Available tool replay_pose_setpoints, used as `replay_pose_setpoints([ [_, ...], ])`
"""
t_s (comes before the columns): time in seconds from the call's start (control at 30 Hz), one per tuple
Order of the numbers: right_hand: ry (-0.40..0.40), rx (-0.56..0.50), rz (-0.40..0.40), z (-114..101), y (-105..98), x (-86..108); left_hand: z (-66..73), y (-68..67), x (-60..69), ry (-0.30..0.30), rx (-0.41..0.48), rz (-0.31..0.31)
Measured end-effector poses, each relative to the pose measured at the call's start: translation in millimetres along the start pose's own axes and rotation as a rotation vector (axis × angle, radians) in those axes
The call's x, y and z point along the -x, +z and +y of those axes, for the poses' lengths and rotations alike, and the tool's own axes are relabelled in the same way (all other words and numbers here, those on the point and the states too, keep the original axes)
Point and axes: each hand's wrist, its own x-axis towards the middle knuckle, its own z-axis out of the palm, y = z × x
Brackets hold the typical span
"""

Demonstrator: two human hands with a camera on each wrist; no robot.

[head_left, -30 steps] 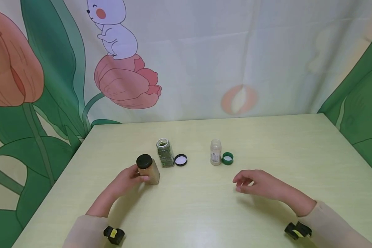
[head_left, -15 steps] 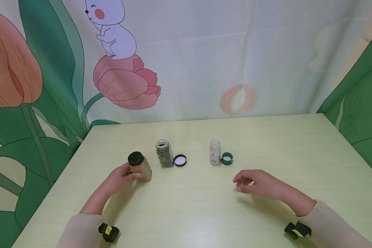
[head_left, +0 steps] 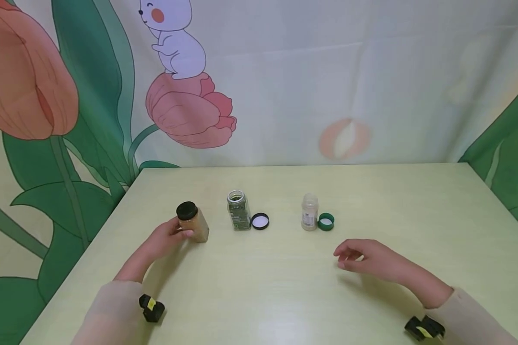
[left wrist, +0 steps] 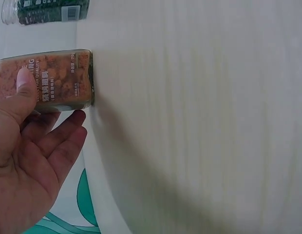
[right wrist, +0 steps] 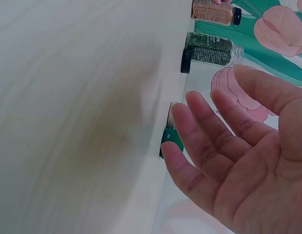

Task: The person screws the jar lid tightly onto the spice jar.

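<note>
My left hand point(head_left: 166, 238) grips a spice jar point(head_left: 198, 227) of orange-brown seasoning with a black lid on it, at the left of the table. In the left wrist view the thumb point(left wrist: 25, 92) lies along the jar's labelled side. To its right stands an uncapped jar of green dried herbs point(head_left: 240, 214), its black lid point(head_left: 260, 221) lying beside it. Farther right is a small clear uncapped bottle point(head_left: 309, 212) with a white label, next to a green cap point(head_left: 326, 222). My right hand point(head_left: 373, 259) hovers over the table with loosely curled fingers, holding nothing.
All these things are on a pale wooden table point(head_left: 259, 287). Behind it hangs a curtain point(head_left: 276, 96) printed with tulips and a white animal. A small black camera is strapped at each wrist.
My left hand has moved left with the seasoning jar, away from the herb jar. My right hand keeps its pose. The head view has shifted slightly.
</note>
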Motion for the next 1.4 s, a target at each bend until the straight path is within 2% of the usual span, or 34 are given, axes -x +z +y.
replay_pose_setpoints([
  [0.17,0.000,0.003,0.000,0,0,1.0,-5.3,-7.3,-3.5,0.004,-0.020,0.003],
  [0.47,-0.010,0.009,0.002,0,-3,2.3,-18.4,-24.6,-9.4,-0.070,-0.044,-0.034],
  [0.63,-0.007,0.004,0.009,1,-5,2.9,-25.2,-32.4,-12.6,-0.089,-0.056,-0.040],
  [1.23,0.012,-0.012,0.019,3,-6,5.3,-36.0,-43.9,-17.9,-0.115,-0.086,-0.049],
  [1.4,0.009,-0.012,0.025,3,-7,6.9,-38.0,-45.7,-20.1,-0.104,-0.084,-0.051],
])
